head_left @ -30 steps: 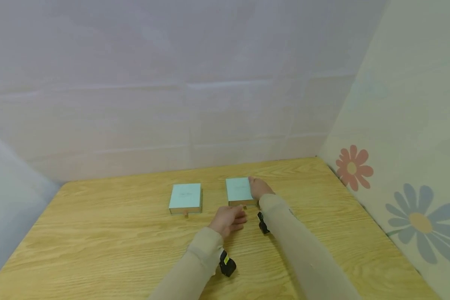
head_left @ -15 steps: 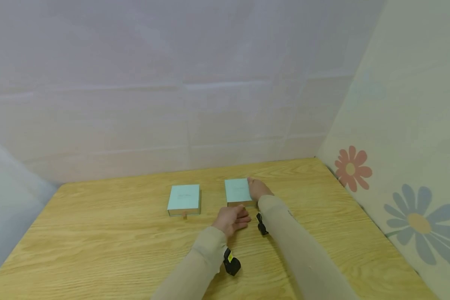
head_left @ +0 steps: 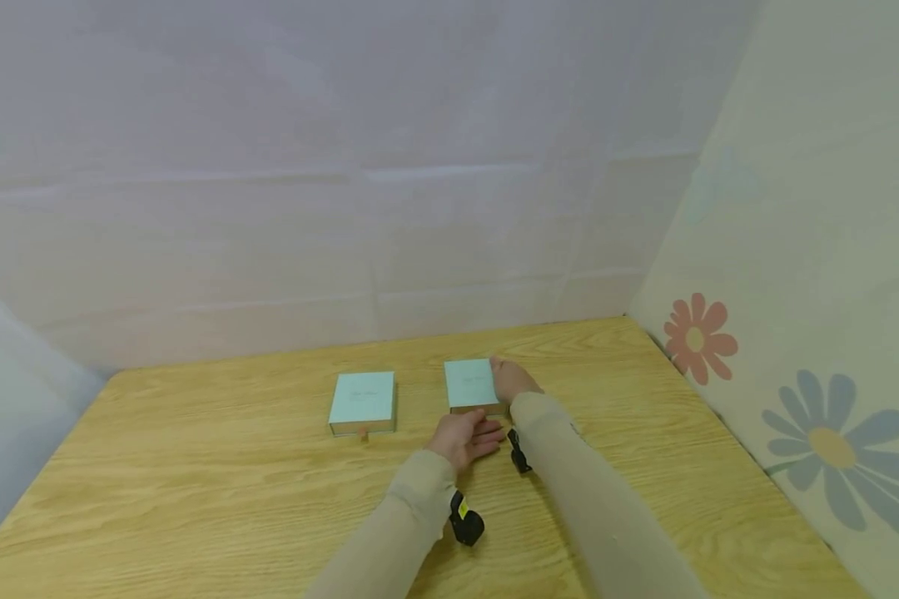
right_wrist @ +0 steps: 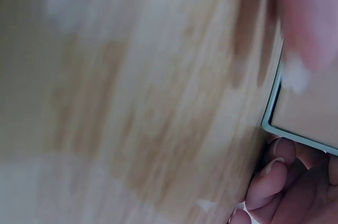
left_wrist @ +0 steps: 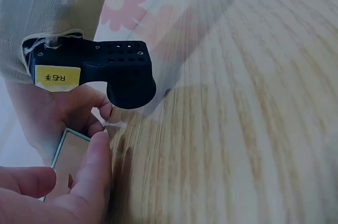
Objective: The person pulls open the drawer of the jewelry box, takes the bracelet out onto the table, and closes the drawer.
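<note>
Partly hidden box (head_left: 469,383), second box (head_left: 363,398), flowered wall (head_left: 787,249)

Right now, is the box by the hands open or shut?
Shut, it seems: on the box, both wrist views show the tan front set within its pale-blue rim.

We see a wood-grain tabletop (head_left: 195,482), where a pale-blue box (head_left: 363,398) lies flat left of centre, a small brown tab (head_left: 364,436) at its front edge. Behind, we find a creased greyish backdrop (head_left: 285,233); at right, a cream panel (head_left: 831,249) bears a red flower (head_left: 695,339) and a larger blue-grey flower (head_left: 831,448).
</note>
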`<state>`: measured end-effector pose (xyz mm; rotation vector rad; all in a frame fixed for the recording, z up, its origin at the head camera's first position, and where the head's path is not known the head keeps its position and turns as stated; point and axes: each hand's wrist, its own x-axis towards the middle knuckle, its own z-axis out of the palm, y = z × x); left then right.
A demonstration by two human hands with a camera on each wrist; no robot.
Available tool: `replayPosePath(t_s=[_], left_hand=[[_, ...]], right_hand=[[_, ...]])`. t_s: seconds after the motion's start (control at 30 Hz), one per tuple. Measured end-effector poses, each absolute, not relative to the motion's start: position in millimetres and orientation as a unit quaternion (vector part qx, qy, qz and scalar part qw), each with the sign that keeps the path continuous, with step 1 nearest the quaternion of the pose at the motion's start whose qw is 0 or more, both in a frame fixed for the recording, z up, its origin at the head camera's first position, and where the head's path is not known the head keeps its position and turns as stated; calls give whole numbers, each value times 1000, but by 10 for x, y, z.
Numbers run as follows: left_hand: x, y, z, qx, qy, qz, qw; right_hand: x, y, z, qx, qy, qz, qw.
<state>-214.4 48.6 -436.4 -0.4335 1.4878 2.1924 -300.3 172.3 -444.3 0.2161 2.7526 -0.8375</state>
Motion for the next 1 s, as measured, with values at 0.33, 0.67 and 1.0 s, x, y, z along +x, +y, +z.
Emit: replayPosePath(t_s=[0.33, 0.67, 1.0], left_hand=[[-2178, 511, -4392, -160, 529, 803, 224], [-2261, 499, -4468, -148, 519, 809, 231], [-2235, 474, -4437, -146, 528, 800, 246]], right_hand=[[-3025, 1719, -4494, 75, 946, -288, 127], [-3012, 1688, -4452, 80, 945, -294, 119], [-3022, 1690, -4476, 87, 949, -281, 111]])
